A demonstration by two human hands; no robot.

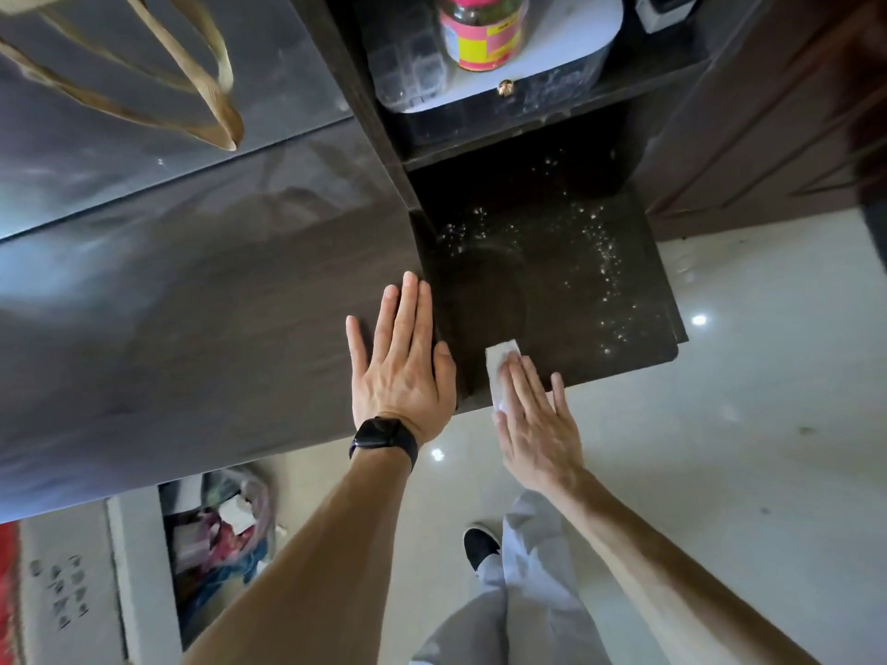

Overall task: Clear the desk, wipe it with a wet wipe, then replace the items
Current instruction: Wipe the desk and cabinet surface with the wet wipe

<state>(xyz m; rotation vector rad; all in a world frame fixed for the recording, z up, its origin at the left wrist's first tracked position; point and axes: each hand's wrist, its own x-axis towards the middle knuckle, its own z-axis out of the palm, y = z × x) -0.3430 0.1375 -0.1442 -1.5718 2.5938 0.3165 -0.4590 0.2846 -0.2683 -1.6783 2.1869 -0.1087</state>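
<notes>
Dark bench (552,290): the front edge runs just under the right hand, with a rounded corner at front right. Its left side meets the raised wall of a wide grey-brown top (192,304). Its back runs under a shelf (537,112). Open floor (768,386) lies in front and to the right.

Left hand (401,371): lies flat on the grey-brown top at its right edge, fingers straight and close together, thumb toward the bench. There is a black watch (384,436) on the wrist.

Right hand (533,424): flat, fingers straight and slightly spread, pressing a white wet wipe (499,362) onto the bench near the front edge. The wipe's far end shows past the fingertips.

Surface: white specks (605,261) are scattered in an arc over the back and right of the bench. The patch near the wipe is darker, with few specks.

Room: glossy pale floor tiles with light spots. A brown cabinet door (749,136) is at right. Beige straps (206,93) hang over the top at upper left. Grey trousers and a black shoe (480,544) show below.

Containers: a jar (482,36) with a pink lid and a yellow-pink label stands on the shelf, beside a clear plastic box (408,64) whose contents are unclear. Under the top's near edge, a plastic bag (230,535) holds mixed scraps.
</notes>
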